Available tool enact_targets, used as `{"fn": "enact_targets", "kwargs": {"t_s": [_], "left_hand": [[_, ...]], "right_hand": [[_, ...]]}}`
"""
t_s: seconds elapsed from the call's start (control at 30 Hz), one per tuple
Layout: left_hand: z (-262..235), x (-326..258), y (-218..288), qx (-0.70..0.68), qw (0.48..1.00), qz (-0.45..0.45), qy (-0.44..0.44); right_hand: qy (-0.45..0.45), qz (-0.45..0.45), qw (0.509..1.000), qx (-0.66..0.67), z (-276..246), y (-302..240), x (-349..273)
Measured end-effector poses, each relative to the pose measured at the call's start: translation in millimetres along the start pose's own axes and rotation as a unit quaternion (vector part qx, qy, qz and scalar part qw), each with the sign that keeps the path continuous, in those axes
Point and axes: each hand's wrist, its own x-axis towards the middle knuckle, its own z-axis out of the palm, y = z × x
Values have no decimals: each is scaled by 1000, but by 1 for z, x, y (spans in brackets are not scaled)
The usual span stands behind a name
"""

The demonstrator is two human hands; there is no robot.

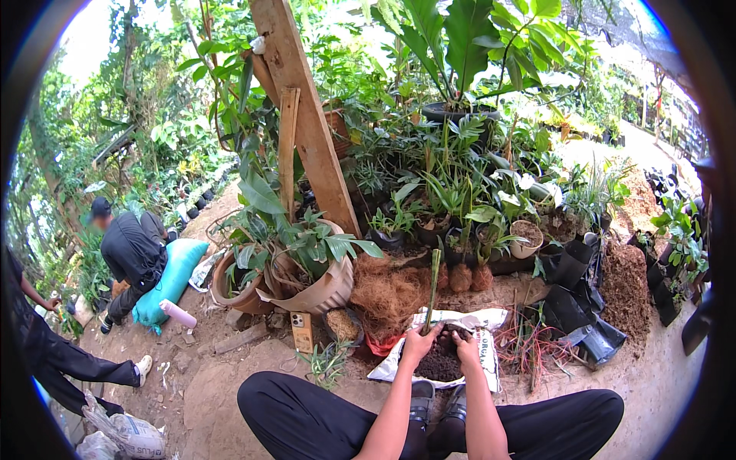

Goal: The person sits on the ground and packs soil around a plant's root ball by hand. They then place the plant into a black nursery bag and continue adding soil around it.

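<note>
My left hand (419, 343) is closed round a green stem cutting (435, 285), which stands nearly upright above it. Close beside it, my right hand (465, 346) has its fingers curled in at a clump of dark soil, and soil clings to the fingertips. Both hands are over an opened white sack (488, 354) spread on the ground between my feet. Dark potting soil (439, 363) lies heaped on the sack, partly covered by my forearms.
Brown coconut fibre (387, 295) lies beyond the sack, beside a phone (302, 332) and a small pot of grains (343, 325). Potted plants (318, 268) crowd the far side under a slanted wooden post (307, 115). Black planting bags (579, 307) and reddish roots lie right; two people are at left.
</note>
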Motion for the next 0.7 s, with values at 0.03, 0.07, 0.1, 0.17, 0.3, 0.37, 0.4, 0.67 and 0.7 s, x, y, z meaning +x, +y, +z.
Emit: {"fn": "enact_targets", "kwargs": {"t_s": [0.03, 0.07, 0.1, 0.17, 0.3, 0.37, 0.4, 0.67, 0.7], "left_hand": [[0, 0, 0, 6, 1000, 3, 1], [0, 0, 0, 14, 1000, -15, -2], [0, 0, 0, 14, 1000, 4, 3], [-1, 0, -1, 19, 1000, -13, 1], [-1, 3, -9, 20, 1000, -4, 2], [0, 5, -13, 22, 1000, -22, -2], [0, 7, -16, 18, 1000, -4, 1], [0, 4, -14, -3, 999, -34, -8], [-1, 3, -12, 15, 1000, -8, 0]], "right_hand": [[5, -19, 999, -30, 0, 1, 0], [9, -33, 998, -56, 0, 1, 1], [14, -33, 998, -54, -1, 2, 1], [18, -22, 999, -36, -2, 4, 4], [27, -50, 997, -55, -6, 9, 9], [41, -37, 998, -29, -8, 11, 11], [43, -41, 998, -25, -8, 12, 12], [53, 26, 992, 111, -11, 9, 15], [44, 41, 989, 132, -10, 7, 15]]}}
